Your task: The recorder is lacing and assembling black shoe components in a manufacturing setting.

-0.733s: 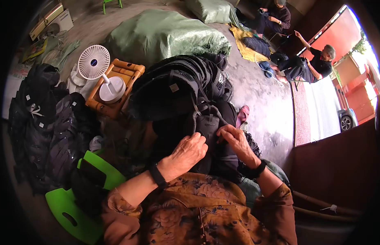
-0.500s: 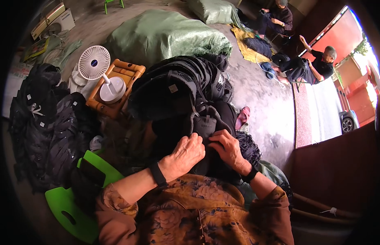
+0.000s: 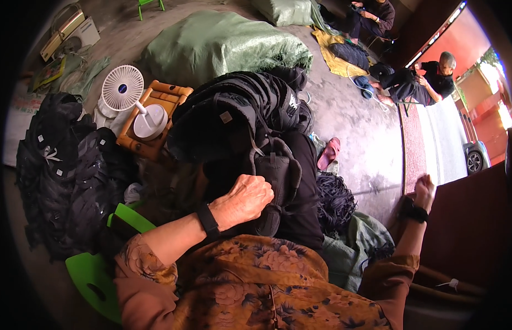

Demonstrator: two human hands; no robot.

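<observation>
A black fabric piece [image 3: 277,171] that looks like a shoe upper lies across my lap, its tongue end away from me. My left hand [image 3: 245,201] is closed at its left edge, knuckles up, with the fingertips hidden against the fabric. Far out to the right, my right hand [image 3: 425,190] is raised and closed, apart from the upper. Whatever its fingers hold, such as a thread, is too small to make out. Just beyond my lap rests a thick stack of similar black uppers [image 3: 234,113].
Left are a heap of black uppers [image 3: 74,170], a green plastic chair [image 3: 93,286] and a white fan [image 3: 148,122] on a bamboo stool [image 3: 167,94]. A green sack [image 3: 223,47] lies ahead. Black cords [image 3: 336,198] and a pink slipper [image 3: 328,154] lie right. Two people sit farther off.
My right hand has left the upper and swung out to the right, closed. My left hand stays at the upper's left edge. The seated person at right has lowered a raised arm.
</observation>
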